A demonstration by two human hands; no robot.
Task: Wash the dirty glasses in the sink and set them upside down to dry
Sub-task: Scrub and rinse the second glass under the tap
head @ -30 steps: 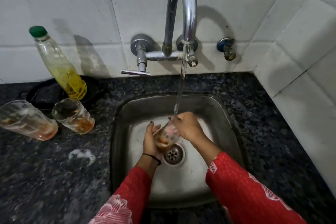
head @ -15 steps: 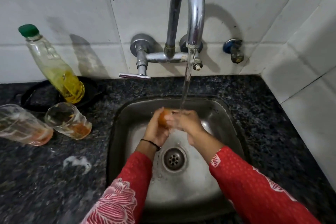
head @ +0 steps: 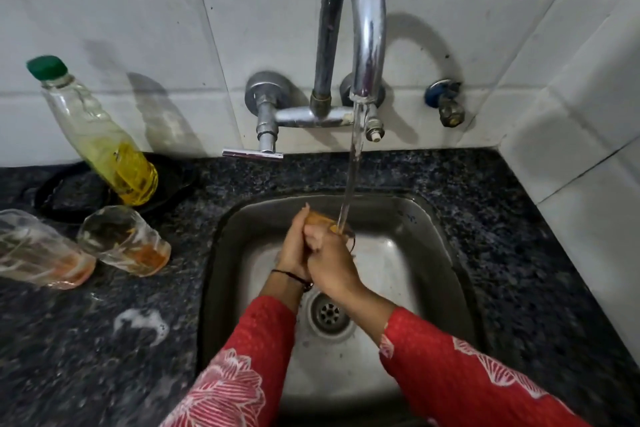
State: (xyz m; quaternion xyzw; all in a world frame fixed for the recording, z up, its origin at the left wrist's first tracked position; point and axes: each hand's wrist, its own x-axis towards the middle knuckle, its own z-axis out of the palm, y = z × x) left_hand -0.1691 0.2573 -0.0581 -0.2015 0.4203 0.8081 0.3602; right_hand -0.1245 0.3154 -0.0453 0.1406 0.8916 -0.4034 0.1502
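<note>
three glasses (head: 322,220) – one bottle (head: 100,139)

left hand (head: 293,242), right hand (head: 330,262) clasped together, fingers curled

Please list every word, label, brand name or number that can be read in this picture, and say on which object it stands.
None can be read.
Bottle with green cap: no label or print visible.
Two dirty glasses on the counter: plain, no print.
Tap: no brand mark visible.
Sink: small bluish marks on its wall, too small and blurred to read.
</note>
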